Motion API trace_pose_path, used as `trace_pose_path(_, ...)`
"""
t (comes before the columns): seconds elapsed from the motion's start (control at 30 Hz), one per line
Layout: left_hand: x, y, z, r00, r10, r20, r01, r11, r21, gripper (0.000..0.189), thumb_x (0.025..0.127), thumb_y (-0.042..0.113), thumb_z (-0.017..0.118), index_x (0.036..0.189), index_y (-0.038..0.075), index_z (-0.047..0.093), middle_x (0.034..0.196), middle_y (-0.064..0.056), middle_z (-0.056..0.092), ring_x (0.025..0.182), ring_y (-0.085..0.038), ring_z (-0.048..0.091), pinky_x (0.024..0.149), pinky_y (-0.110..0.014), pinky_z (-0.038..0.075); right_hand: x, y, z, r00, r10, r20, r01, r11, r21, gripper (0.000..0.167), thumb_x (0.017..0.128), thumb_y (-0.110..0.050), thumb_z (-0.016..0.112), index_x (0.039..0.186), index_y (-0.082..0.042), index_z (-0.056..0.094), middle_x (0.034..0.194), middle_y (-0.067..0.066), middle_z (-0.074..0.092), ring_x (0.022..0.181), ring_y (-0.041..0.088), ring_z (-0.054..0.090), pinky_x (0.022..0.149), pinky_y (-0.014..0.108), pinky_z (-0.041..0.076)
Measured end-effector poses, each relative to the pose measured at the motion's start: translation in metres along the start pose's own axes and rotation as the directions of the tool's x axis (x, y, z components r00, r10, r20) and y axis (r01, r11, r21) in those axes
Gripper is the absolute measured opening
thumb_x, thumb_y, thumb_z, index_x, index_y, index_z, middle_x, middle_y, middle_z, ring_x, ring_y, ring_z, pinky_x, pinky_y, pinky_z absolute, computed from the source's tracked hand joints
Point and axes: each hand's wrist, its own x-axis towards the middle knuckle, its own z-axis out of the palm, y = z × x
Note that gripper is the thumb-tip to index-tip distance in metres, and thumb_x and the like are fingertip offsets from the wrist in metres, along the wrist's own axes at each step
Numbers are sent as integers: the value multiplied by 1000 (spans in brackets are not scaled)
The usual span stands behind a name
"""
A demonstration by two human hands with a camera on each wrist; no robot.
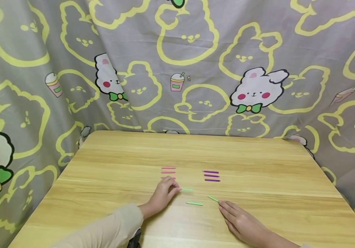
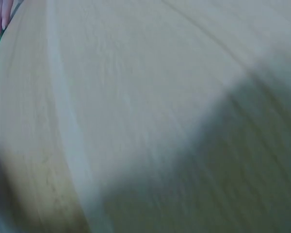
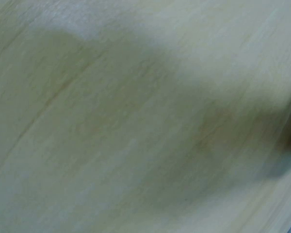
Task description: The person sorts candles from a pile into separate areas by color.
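In the head view my left hand (image 1: 162, 194) pinches the left end of a slim green candle (image 1: 187, 189) between thumb and fingertips, low over the wooden table. My right hand (image 1: 242, 220) holds the lower end of another green candle (image 1: 213, 198), which points up and to the left. Between the hands, slightly nearer to me, lies a third green candle (image 1: 194, 203). Just beyond my left hand are three pink candles (image 1: 168, 168) in a stack of rows, the nearest partly covered by the fingers. Three purple candles (image 1: 211, 175) lie parallel to the right of them.
The wooden table (image 1: 118, 155) reaches back to a grey curtain (image 1: 146, 41) with yellow cartoon outlines. A dark object (image 1: 135, 239) shows beneath the left sleeve at the near edge. The right wrist view has only tabletop and shadow.
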Motion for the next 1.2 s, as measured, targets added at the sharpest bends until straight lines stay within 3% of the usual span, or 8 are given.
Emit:
trace_pose_path(0.13, 1, 5, 4, 1000, -6, 29, 5, 1000, 5, 7, 81, 13, 68, 78, 9, 63, 79, 3, 57, 78, -7, 52, 94, -33, 48, 0, 0, 0, 1000, 4, 6, -4, 1000, -6, 35, 97, -25, 48, 117, 0, 62, 124, 10, 61, 110, 23, 59, 113, 11, 13)
trace_pose_path(0.23, 1, 8, 7, 999, -12, 45, 12, 1000, 1, 7, 82, 14, 68, 79, 10, 63, 78, 4, 56, 74, -4, 47, 82, -25, 50, 0, 0, 0, 1000, 2, 7, -2, 1000, -9, 35, 97, -25, 47, 117, 0, 63, 124, 11, 61, 110, 23, 59, 114, 11, 9)
trace_pose_path(0.33, 1, 11, 10, 999, -16, 51, 16, 1000, -5, 7, 82, 14, 68, 79, 10, 63, 78, 4, 56, 74, -5, 45, 67, -19, 45, 0, 0, -1, 1000, -2, 5, 2, 1000, -9, 36, 98, -25, 46, 117, 0, 63, 124, 11, 61, 110, 23, 59, 114, 12, 6)
trace_pose_path(0.67, 1, 16, 18, 994, -38, 104, 38, 999, 1, 7, 84, 15, 66, 80, 10, 63, 79, 3, 56, 74, -5, 45, 66, -17, 43, 0, 0, -2, 1000, -9, 4, 9, 1000, -3, 34, 96, -24, 50, 117, 0, 63, 124, 11, 61, 110, 23, 59, 114, 12, 12)
trace_pose_path(0.9, -1, 15, 20, 991, -23, 133, 20, 1000, 18, 9, 86, 18, 65, 81, 11, 64, 81, 4, 57, 78, -6, 48, 71, -19, 45, 0, 0, -3, 1000, -3, 11, 3, 1000, -9, 34, 96, -24, 51, 117, 0, 63, 125, 11, 61, 110, 23, 59, 113, 13, 19)
trace_pose_path(1.2, -1, 12, 22, 991, 5, 132, -8, 1000, 25, 9, 85, 17, 66, 80, 11, 64, 80, 4, 57, 78, -5, 48, 71, -18, 45, 0, 1, -2, 1000, -5, 14, 5, 1000, -12, 34, 96, -24, 49, 117, 0, 62, 125, 11, 61, 110, 23, 59, 114, 12, 8)
